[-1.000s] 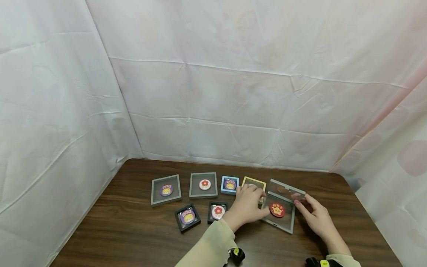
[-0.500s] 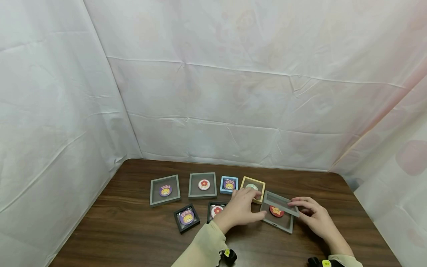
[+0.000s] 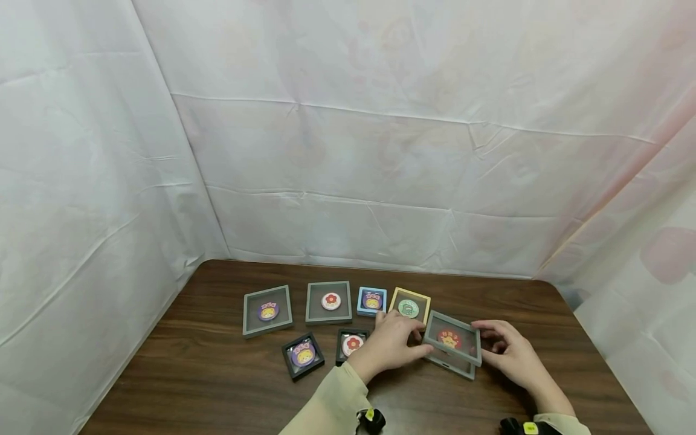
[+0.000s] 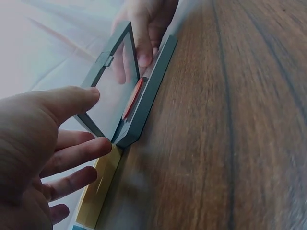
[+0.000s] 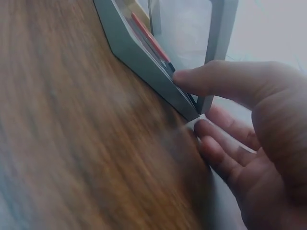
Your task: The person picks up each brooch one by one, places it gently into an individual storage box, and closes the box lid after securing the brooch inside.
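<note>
A grey floating display frame (image 3: pixel 451 362) stands with its clear lid (image 3: pixel 464 329) tilted partly up from its base. Inside it a round red badge (image 3: pixel 449 339) shows through the film; both wrist views see it edge-on. My left hand (image 3: pixel 388 344) is at the left side, its thumb touching the lid's edge and its other fingers loosely extended near the yellow frame (image 3: pixel 418 298). At the opposite side my right hand (image 3: pixel 511 353) pinches the frame's edge, thumb (image 5: pixel 196 80) on the inner side and curled fingers behind the hinge corner.
Two grey frames (image 3: pixel 247 317) with badges and a blue frame (image 3: pixel 372 290) line the back of the brown table (image 3: pixel 217 386). Black frames (image 3: pixel 293 370) with badges lie in front, one partly behind my left hand. White cloth (image 3: pixel 326 151) surrounds the table.
The grey frame's lid has swung down from nearly upright toward its base. My right hand has come lower with it. My left hand has shifted slightly left, uncovering the yellow frame's green badge.
</note>
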`<action>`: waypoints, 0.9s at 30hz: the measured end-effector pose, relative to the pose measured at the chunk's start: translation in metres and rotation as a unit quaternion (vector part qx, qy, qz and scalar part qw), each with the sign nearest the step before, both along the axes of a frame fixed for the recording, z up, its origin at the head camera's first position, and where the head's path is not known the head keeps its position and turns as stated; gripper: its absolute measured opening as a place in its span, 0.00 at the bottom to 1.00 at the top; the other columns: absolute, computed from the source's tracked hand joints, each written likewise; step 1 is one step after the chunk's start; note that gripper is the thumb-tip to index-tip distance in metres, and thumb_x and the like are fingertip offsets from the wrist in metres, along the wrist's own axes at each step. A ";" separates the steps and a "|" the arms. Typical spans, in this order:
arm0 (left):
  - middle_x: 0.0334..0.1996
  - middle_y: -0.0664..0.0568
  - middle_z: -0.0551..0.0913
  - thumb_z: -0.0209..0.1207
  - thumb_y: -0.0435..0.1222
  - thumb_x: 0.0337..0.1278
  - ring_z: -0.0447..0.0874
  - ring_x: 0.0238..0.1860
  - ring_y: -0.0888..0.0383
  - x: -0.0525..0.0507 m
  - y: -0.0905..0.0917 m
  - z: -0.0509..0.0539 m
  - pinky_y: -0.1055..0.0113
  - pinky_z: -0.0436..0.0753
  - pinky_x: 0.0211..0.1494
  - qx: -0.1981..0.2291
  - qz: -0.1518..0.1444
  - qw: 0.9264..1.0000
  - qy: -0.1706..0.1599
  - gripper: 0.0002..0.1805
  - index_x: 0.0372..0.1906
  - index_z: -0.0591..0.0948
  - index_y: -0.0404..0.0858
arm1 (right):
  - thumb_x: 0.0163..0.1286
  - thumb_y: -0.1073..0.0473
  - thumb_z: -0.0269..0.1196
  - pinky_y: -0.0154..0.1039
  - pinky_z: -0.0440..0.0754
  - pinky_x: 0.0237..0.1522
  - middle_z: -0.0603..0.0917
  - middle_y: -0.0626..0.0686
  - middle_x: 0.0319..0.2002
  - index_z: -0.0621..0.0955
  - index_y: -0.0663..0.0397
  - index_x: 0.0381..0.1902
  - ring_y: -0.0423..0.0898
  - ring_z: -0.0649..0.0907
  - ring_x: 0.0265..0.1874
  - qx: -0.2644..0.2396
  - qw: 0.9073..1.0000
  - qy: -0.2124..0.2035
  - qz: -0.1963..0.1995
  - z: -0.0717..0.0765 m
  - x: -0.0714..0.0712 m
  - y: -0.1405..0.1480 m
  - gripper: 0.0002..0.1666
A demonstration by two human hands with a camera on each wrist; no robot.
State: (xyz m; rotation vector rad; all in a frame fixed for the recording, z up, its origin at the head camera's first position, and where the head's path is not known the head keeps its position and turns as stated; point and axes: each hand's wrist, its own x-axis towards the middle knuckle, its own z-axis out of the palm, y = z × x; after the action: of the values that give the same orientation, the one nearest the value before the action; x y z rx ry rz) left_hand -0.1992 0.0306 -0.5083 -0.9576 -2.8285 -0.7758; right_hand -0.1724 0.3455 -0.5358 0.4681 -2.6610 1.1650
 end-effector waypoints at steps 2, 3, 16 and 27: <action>0.39 0.70 0.89 0.70 0.58 0.70 0.76 0.46 0.65 0.000 0.001 0.001 0.57 0.65 0.54 -0.001 -0.001 1.000 -0.006 0.25 0.63 0.90 0.50 | 0.64 0.65 0.81 0.36 0.79 0.37 0.84 0.57 0.59 0.84 0.55 0.66 0.41 0.81 0.44 0.012 1.000 -0.023 -0.008 0.003 0.002 0.000 0.33; 0.38 0.70 0.89 0.71 0.58 0.70 0.75 0.46 0.65 0.001 0.001 0.001 0.56 0.65 0.54 -0.001 -0.001 1.000 -0.008 0.25 0.63 0.90 0.50 | 0.65 0.64 0.81 0.36 0.78 0.36 0.84 0.57 0.59 0.84 0.56 0.67 0.41 0.80 0.43 0.018 0.999 -0.034 -0.011 0.004 0.003 0.000 0.34; 0.31 0.74 0.83 0.76 0.58 0.61 0.73 0.43 0.66 0.003 0.005 -0.005 0.60 0.64 0.52 -0.023 0.011 1.000 0.010 0.20 0.49 0.92 0.51 | 0.65 0.64 0.79 0.36 0.75 0.35 0.81 0.60 0.63 0.79 0.60 0.73 0.42 0.82 0.49 0.022 0.998 -0.041 0.052 0.013 0.008 0.007 0.40; 0.30 0.74 0.82 0.78 0.58 0.58 0.70 0.41 0.67 0.005 0.007 -0.007 0.62 0.62 0.50 -0.026 0.009 0.999 0.019 0.17 0.41 0.89 0.53 | 0.60 0.42 0.84 0.35 0.74 0.38 0.78 0.55 0.65 0.76 0.53 0.78 0.45 0.79 0.52 0.054 0.993 -0.102 0.025 0.020 0.010 0.001 0.53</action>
State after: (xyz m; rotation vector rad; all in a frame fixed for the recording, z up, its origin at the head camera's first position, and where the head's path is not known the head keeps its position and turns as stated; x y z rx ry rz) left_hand -0.1943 0.0374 -0.5153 -0.9430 -2.8336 -0.6764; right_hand -0.1629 0.3464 -0.5162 0.4585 -2.9157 1.1428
